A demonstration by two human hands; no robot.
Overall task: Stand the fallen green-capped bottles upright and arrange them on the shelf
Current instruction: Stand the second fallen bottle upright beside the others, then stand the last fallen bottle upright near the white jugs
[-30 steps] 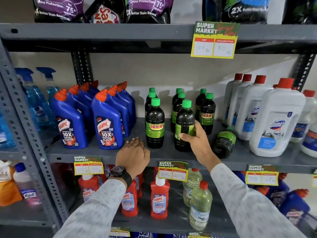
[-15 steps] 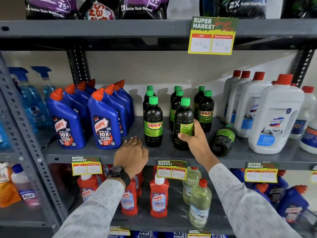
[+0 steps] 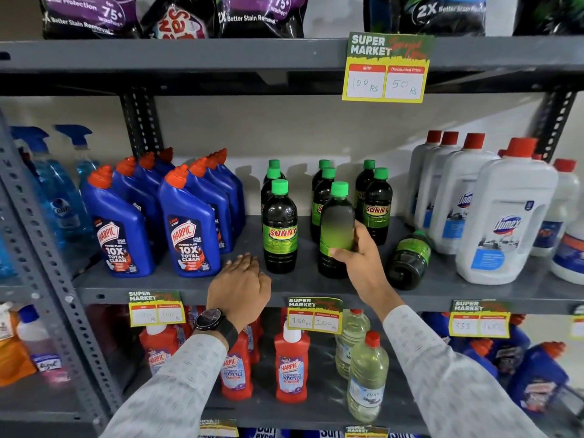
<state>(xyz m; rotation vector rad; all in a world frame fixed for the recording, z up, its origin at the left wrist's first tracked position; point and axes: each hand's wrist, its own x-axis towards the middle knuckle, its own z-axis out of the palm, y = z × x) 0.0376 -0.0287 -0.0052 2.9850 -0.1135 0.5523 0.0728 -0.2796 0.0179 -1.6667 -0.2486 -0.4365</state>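
Dark green-capped Sunny bottles stand in three short rows on the grey middle shelf (image 3: pixel 474 292). My right hand (image 3: pixel 360 251) grips the front bottle of the middle row (image 3: pixel 336 222) around its lower body; the bottle is upright and its label looks blurred. To its left stands the front bottle of the left row (image 3: pixel 279 229), label facing me. One more green-capped bottle (image 3: pixel 409 260) lies on its side to the right, base toward me. My left hand (image 3: pixel 241 282) rests palm down on the shelf's front edge, fingers loosely together, holding nothing.
Blue Harpic bottles (image 3: pixel 189 229) crowd the shelf on the left, large white Domex jugs (image 3: pixel 502 222) on the right. Price tags (image 3: pixel 314 314) hang from the shelf edge. Red Harpic bottles (image 3: pixel 290 365) and clear bottles stand on the shelf below.
My right hand has turned the gripped bottle on the spot, so its label now looks smeared. The view shifted slightly. My left hand stayed on the shelf edge.
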